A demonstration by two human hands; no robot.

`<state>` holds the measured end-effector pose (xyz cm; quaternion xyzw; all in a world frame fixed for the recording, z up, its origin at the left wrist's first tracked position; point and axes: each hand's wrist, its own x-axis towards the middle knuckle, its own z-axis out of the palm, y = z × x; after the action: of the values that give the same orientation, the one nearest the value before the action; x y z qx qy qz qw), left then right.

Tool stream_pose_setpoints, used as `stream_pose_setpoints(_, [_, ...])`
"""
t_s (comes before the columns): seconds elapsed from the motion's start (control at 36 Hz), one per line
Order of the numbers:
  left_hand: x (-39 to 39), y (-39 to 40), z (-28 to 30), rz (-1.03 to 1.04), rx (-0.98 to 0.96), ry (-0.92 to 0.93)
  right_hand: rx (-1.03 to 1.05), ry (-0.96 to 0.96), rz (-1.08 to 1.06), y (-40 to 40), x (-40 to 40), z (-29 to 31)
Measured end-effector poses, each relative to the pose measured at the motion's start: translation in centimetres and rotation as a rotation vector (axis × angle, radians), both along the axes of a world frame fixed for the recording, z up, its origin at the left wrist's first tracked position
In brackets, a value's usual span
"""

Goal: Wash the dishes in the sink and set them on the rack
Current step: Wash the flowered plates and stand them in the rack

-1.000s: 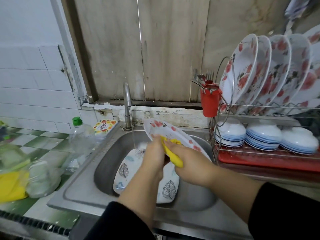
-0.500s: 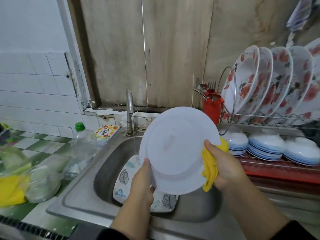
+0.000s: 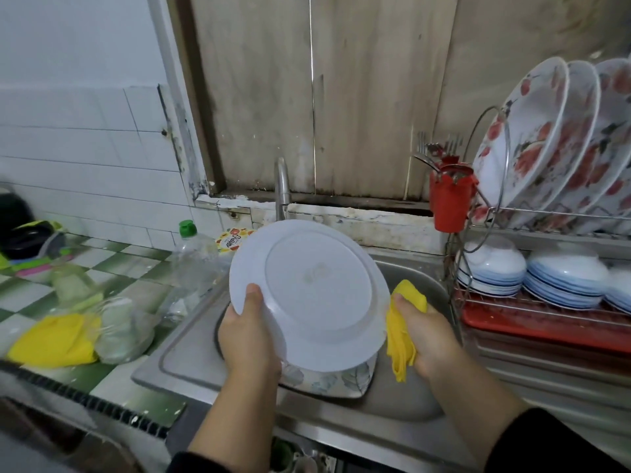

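The left hand is clamped on the rim of a round white plate, plain underside shown, held tilted above the sink; a yellow cloth is gripped in the right hand.

A round white plate is held tilted above the sink, plain underside facing the camera. Under it, a square leaf-patterned dish lies in the basin. On the rack at right, floral plates stand on edge above upturned blue-rimmed bowls.
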<state>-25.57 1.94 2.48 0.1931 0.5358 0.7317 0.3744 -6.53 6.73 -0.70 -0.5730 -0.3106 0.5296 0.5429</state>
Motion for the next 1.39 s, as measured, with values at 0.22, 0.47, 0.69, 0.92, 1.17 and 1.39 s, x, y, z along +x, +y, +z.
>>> stream_pose_setpoints(0.22, [-0.3,-0.3,0.0,-0.021,-0.029,0.213,0.282,-0.509,0.273,2.0,-3.5,2.5])
stream_pose_setpoints(0.47, [-0.6,0.3,0.3,-0.084,-0.115,0.335,0.801,-0.711,0.758,-0.3,-6.4,1.4])
stream_pose_setpoints(0.69, [-1.6,0.5,1.4,-0.079,-0.073,0.287,0.670,-0.701,0.637,1.4,-0.9,-0.5])
stream_pose_setpoints(0.92, [-0.8,1.1,2.9,-0.252,-0.048,0.443,0.871,-0.957,0.559,4.0,-5.6,6.0])
stream_pose_setpoints(1.17, [-1.3,1.5,4.7,-0.369,0.023,0.545,1.153,-1.326,0.521,5.9,-6.0,9.2])
stream_pose_setpoints(1.39, [-2.5,1.7,5.6,-0.339,0.117,0.443,0.560,-0.679,0.321,8.7,-2.9,10.2])
